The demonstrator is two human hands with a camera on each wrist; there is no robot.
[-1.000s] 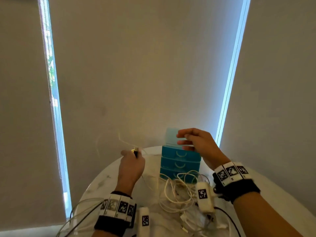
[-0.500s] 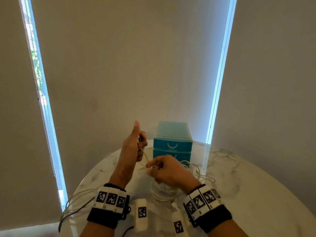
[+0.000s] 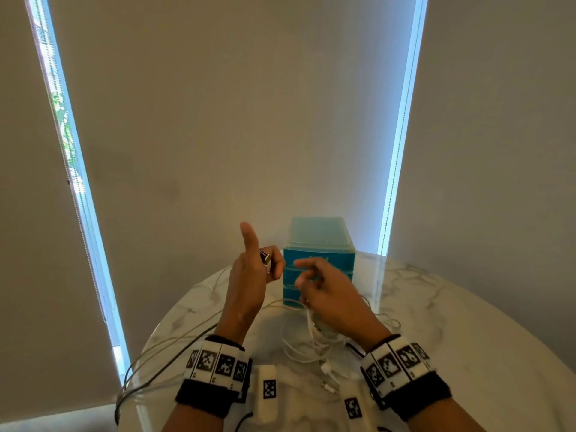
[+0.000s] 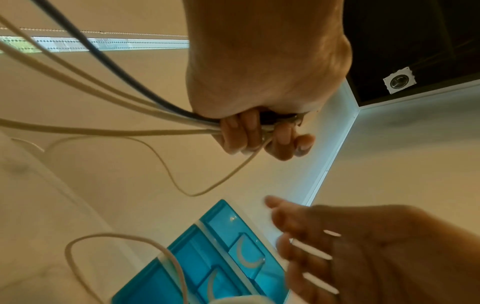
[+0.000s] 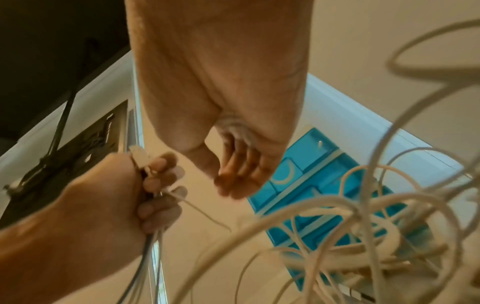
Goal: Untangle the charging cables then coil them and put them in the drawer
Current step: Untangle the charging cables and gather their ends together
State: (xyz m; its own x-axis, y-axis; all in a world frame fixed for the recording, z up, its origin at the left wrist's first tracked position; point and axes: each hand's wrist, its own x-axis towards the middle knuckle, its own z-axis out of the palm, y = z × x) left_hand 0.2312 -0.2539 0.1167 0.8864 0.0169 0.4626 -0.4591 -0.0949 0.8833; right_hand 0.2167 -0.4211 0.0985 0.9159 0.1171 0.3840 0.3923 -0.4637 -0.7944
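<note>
My left hand (image 3: 254, 272) is raised with the thumb up and grips a bundle of cable ends (image 4: 135, 115), white ones and a dark one, with a plug (image 3: 265, 258) poking out of the fist. My right hand (image 3: 314, 277) hovers just right of it in front of the blue drawer unit (image 3: 321, 244), fingers loosely spread and holding nothing I can see. A tangle of white charging cables (image 3: 311, 341) lies on the table under the right wrist. In the right wrist view these loops (image 5: 363, 216) fill the foreground. All drawers (image 4: 221, 257) look closed.
The round white marble table (image 3: 467, 338) stands against pale blinds. Long cable strands (image 3: 162, 347) trail from the left fist over the table's left edge. Loose white plugs (image 3: 327, 369) lie near the front edge.
My right hand has let go of the cable it pinched near the left fist and has risen with its fingers spread. The left hand has stayed raised with its bundle.
</note>
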